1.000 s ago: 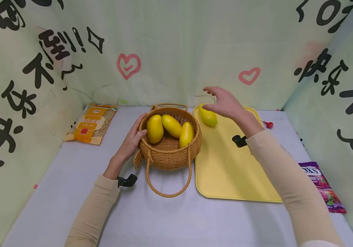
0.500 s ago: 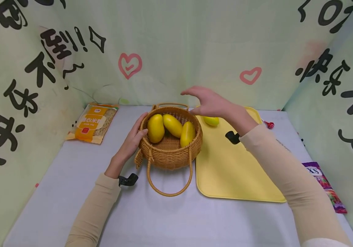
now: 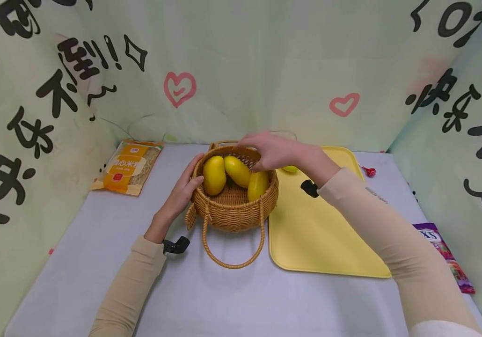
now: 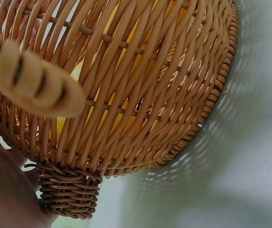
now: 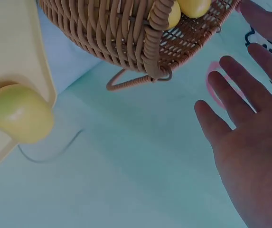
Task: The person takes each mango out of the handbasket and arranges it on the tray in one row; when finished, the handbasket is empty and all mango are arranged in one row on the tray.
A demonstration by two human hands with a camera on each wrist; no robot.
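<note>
Round honey-brown wicker basket (image 3: 234, 217) stands upright on the white-covered worktop (image 3: 207, 304), left of a flat yellow rectangular tray (image 3: 308, 234); whether their edges touch cannot be told. Three smooth, oblong yellow mangoes (image 3: 214, 175) lie inside against the wall, bare woven floor showing between them. A fourth, a plump yellow mango with a green-tinged end (image 5: 19, 114), rests near the tray's far left corner, its raised rim presumably a check on rolling. Left hand (image 3: 184, 185) grasps the basket's left side, thumb hooked over the rim and fingers along the outer wall; judged to be steadying a light, round-sided container against sliding or tipping. Right hand (image 3: 272, 150) is free of any object: fingers extended and spread, thumb apart, over the basket's far right side. In the head view it covers part of the rim and of the right-most fruit; contact with either cannot be confirmed. The rope-like wicker front handle (image 3: 232, 267) is folded down toward the person and the matching rear handle (image 3: 224, 142) lies back, which probably keeps the mouth unobstructed. An orange-and-clear plastic food packet (image 3: 127, 168) lies well apart at left, likely clear of the hands' working area.
</note>
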